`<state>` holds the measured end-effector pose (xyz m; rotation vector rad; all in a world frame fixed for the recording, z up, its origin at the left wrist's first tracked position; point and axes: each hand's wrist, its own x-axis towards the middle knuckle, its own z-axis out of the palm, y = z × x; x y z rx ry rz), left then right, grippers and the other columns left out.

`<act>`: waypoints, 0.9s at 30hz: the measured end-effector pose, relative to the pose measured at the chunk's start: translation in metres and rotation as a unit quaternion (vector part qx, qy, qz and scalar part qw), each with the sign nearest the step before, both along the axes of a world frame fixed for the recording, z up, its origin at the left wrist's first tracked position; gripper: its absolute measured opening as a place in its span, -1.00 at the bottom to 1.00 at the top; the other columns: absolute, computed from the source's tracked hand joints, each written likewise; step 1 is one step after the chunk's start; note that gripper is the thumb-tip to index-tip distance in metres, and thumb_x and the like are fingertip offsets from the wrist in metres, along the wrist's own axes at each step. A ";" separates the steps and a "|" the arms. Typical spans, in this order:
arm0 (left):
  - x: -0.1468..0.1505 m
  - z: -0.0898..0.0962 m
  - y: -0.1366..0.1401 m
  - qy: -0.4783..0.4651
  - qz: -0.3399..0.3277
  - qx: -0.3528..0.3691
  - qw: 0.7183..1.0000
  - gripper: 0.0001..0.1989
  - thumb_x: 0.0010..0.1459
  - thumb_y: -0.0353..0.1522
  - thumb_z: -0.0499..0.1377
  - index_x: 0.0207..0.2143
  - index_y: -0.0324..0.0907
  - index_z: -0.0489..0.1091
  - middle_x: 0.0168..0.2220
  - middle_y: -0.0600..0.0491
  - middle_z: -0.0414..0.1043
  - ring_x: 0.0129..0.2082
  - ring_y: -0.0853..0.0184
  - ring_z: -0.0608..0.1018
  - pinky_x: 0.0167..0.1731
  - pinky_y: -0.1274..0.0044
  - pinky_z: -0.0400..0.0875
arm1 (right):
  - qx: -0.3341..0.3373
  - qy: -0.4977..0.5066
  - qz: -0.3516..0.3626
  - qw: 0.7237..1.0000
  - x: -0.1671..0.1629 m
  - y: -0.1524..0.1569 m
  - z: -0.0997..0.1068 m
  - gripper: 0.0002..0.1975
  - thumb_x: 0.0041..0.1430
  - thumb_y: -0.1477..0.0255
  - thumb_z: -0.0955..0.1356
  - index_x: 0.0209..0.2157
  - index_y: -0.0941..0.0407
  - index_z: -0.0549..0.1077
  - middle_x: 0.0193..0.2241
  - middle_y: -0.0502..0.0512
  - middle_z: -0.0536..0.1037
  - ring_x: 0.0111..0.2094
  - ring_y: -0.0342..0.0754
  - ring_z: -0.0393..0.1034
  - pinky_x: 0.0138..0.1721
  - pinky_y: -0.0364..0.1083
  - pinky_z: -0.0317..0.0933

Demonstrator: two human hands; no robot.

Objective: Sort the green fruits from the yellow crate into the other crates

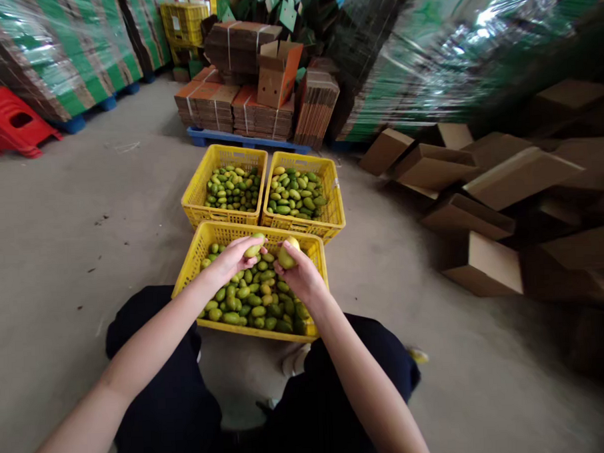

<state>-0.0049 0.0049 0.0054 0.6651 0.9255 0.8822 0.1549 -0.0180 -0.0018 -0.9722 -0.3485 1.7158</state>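
Above the near yellow crate (256, 331), my left hand (232, 259) has its fingers closed around a yellow-green mango (253, 249). Just to its right, my right hand (303, 278) grips another mango (286, 258), which is yellower at its top. Whether that hand has one fruit or two pressed together, I cannot tell. Below both hands, many loose mangoes (255, 300), mostly green with a few yellow, fill the crate. The crate stands on the floor between my knees.
Two more yellow crates, left (221, 215) and right (335, 208), hold mangoes behind the near one. Flattened cartons (211, 100) lie stacked on a blue pallet (238, 141). Open cardboard boxes (494, 261) are heaped at right. A red plastic stool (10, 119) stands far left.
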 end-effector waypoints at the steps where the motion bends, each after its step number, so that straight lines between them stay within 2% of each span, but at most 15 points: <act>1: 0.000 -0.001 0.001 0.002 -0.005 -0.008 1.000 -0.81 0.14 -0.32 0.18 -0.34 -0.31 0.44 -0.51 0.02 0.46 -0.73 0.61 0.25 -0.73 0.73 0.07 | 0.001 -0.005 0.016 1.000 0.001 0.000 -0.001 -0.81 -0.05 0.41 0.51 -0.44 0.11 0.44 -0.56 -0.11 0.47 -0.58 -0.24 0.30 -0.62 -0.27 0.22; 5: 0.000 -0.002 0.004 -0.001 -0.016 -0.023 1.000 -0.63 0.24 -0.23 0.01 -0.39 -0.34 0.43 -0.61 0.01 0.39 -0.76 0.58 0.19 -0.75 0.70 0.00 | -0.010 0.000 0.093 0.996 0.006 0.002 -0.002 -0.83 0.12 0.34 0.41 -0.41 0.16 0.45 -0.53 0.05 0.55 -0.58 -0.16 0.41 -0.59 -0.23 0.27; 9: 0.001 0.001 0.005 -0.007 -0.005 -0.057 0.998 -0.63 0.25 -0.30 -0.07 -0.39 -0.35 0.42 -0.65 0.05 0.31 -0.79 0.55 0.15 -0.76 0.68 -0.05 | -0.049 0.047 0.132 0.989 0.010 0.003 -0.002 -0.68 0.24 0.27 0.24 -0.32 0.24 0.47 -0.50 0.20 0.59 -0.62 -0.11 0.41 -0.63 -0.19 0.25; 13: 0.002 0.007 0.004 -0.089 0.020 -0.114 0.989 -0.63 0.22 -0.40 -0.17 -0.21 -0.34 0.40 -0.59 0.03 0.34 -0.77 0.49 0.20 -0.75 0.65 0.06 | -0.066 0.063 0.137 0.986 0.010 0.003 -0.003 -0.63 0.23 0.22 0.20 -0.28 0.22 0.46 -0.58 0.18 0.55 -0.65 -0.08 0.36 -0.65 -0.17 0.21; 17: 0.003 0.011 0.004 -0.144 0.067 -0.123 0.980 -0.62 0.16 -0.47 -0.14 -0.05 -0.24 0.34 -0.55 0.03 0.36 -0.70 0.39 0.34 -0.69 0.61 0.22 | -0.050 0.090 0.103 0.989 0.009 0.002 0.001 -0.68 0.19 0.29 0.20 -0.20 0.19 0.45 -0.57 0.15 0.54 -0.62 -0.08 0.34 -0.63 -0.17 0.23; 21: 0.003 0.011 0.004 -0.150 0.062 -0.154 0.975 -0.72 0.27 -0.45 -0.10 -0.22 -0.32 0.39 -0.50 -0.06 0.43 -0.62 0.41 0.43 -0.62 0.63 0.33 | -0.050 0.108 0.079 0.990 0.010 0.000 0.006 -0.70 0.14 0.40 0.17 -0.27 0.22 0.45 -0.53 0.20 0.55 -0.54 -0.07 0.40 -0.56 -0.16 0.31; 24: 0.004 0.009 0.003 -0.150 0.034 -0.162 0.975 -0.66 0.34 -0.37 -0.07 -0.37 -0.36 0.40 -0.52 -0.07 0.43 -0.63 0.45 0.42 -0.62 0.65 0.34 | -0.060 0.091 0.120 0.987 0.011 0.001 0.007 -0.72 0.16 0.40 0.18 -0.34 0.22 0.46 -0.53 0.23 0.57 -0.60 -0.08 0.39 -0.57 -0.16 0.31; 27: 0.005 0.006 0.003 -0.149 0.011 -0.154 0.977 -0.61 0.35 -0.29 -0.05 -0.39 -0.35 0.41 -0.53 -0.04 0.43 -0.64 0.47 0.41 -0.62 0.66 0.34 | -0.068 0.068 0.162 0.982 0.012 0.001 0.006 -0.70 0.23 0.37 0.18 -0.34 0.22 0.48 -0.57 0.19 0.57 -0.64 -0.08 0.40 -0.60 -0.17 0.30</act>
